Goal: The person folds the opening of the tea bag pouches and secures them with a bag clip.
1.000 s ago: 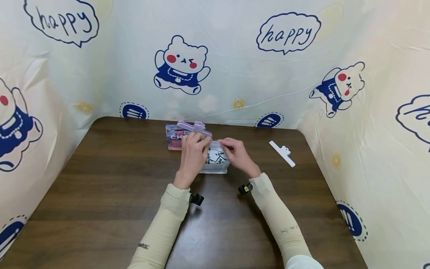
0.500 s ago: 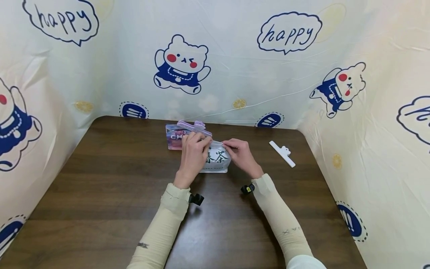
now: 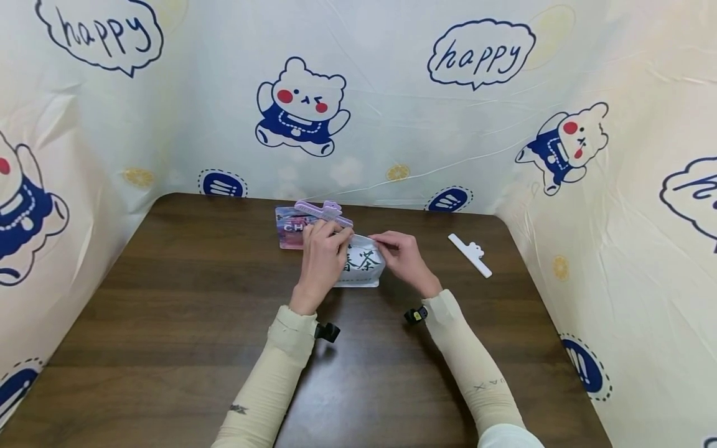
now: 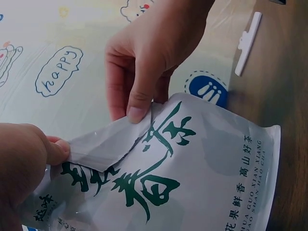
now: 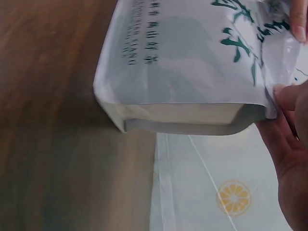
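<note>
A white tea bag with green characters stands on the table, its top edge folded over toward the front. My left hand pinches the left end of that fold, as the left wrist view shows with the thumb on the folded flap. At the other end, my right hand pinches the fold between thumb and fingers. In the right wrist view the right thumb presses on the flap by the bag's side. The bag's left part is hidden behind my left hand in the head view.
Behind the left hand stands a pink and blue pouch with a purple sealing clip along its top. A white sealing clip lies to the right on the brown table. A printed curtain surrounds the table's back and sides.
My right hand has slid slightly to the right along the bag's fold, and the bag's right top corner has spread outward. The left hand stays in place.
</note>
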